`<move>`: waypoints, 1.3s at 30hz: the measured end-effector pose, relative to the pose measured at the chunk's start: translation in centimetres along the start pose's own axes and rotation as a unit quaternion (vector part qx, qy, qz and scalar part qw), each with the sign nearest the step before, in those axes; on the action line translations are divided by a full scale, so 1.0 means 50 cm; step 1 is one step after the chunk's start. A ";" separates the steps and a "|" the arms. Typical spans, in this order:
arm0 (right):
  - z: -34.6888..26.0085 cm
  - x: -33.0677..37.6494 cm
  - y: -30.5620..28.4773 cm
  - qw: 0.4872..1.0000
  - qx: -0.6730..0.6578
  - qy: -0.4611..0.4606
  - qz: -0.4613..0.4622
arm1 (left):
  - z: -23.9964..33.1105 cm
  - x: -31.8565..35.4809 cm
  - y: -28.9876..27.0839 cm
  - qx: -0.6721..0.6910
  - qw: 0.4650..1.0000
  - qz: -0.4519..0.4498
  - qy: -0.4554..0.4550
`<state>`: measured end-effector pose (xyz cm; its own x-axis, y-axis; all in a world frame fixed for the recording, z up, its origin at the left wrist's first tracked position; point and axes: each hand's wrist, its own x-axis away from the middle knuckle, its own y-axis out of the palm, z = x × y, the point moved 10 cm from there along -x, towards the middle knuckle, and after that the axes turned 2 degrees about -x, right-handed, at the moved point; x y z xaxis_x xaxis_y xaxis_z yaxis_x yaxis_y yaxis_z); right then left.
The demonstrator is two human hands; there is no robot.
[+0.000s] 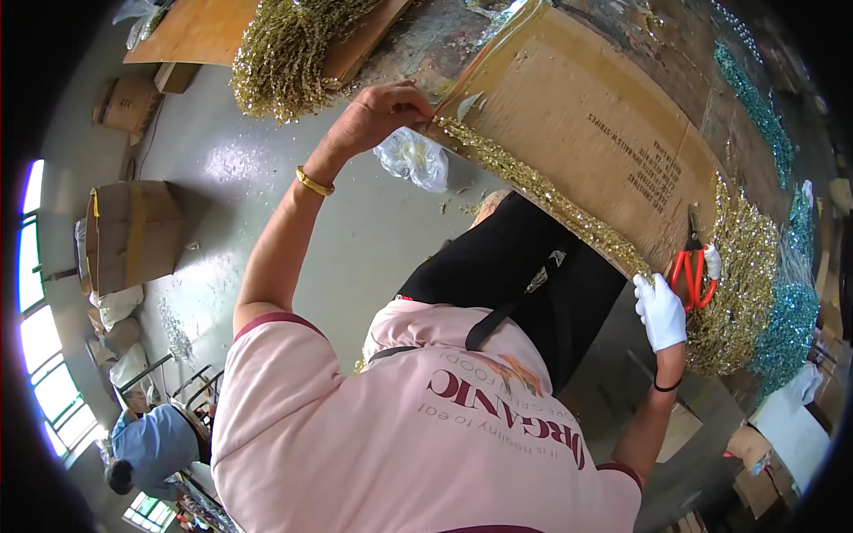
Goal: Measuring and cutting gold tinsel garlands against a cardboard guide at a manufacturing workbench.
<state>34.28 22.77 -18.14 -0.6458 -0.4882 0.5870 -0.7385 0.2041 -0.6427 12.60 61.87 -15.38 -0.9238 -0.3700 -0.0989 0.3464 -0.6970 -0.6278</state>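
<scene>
A gold glitter garland strand [542, 186] runs along the near edge of a flat cardboard sheet [586, 98]. At its left end my bare left hand [386, 114] is closed in a pinch by the sheet's corner. My right hand [660, 313], in a white glove, closes on the strand's other end. Just beyond that glove lie red-handled scissors [682, 274], blades pointing away, with white wrapping on one handle. A thick bundle of gold glitter strands [733, 289] hangs over the table edge to their right.
Another gold bundle [289, 58] hangs off the table at upper left. Teal glitter strands [786, 329] lie at far right. A clear plastic bag [413, 160] is below the table edge. Cardboard boxes [138, 235] stand on the floor at left; a person in blue [160, 449] is at lower left.
</scene>
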 end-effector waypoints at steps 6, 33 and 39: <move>0.003 -0.002 0.004 0.999 0.035 -0.001 -0.009 | -0.009 0.013 -0.010 -0.010 0.999 0.013 -0.045; 0.025 0.039 -0.089 0.972 0.073 -0.144 0.173 | -0.018 -0.004 -0.015 -0.073 0.997 0.005 -0.010; 0.113 0.084 -0.142 0.947 -0.034 -0.020 0.319 | -0.024 -0.002 -0.020 -0.072 0.997 0.007 -0.019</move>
<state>37.91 14.45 -13.89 -0.9579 -0.2786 0.0688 -0.2113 0.5225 -0.8260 12.15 63.33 -15.69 -0.9109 -0.4047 -0.0806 0.3300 -0.5970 -0.7312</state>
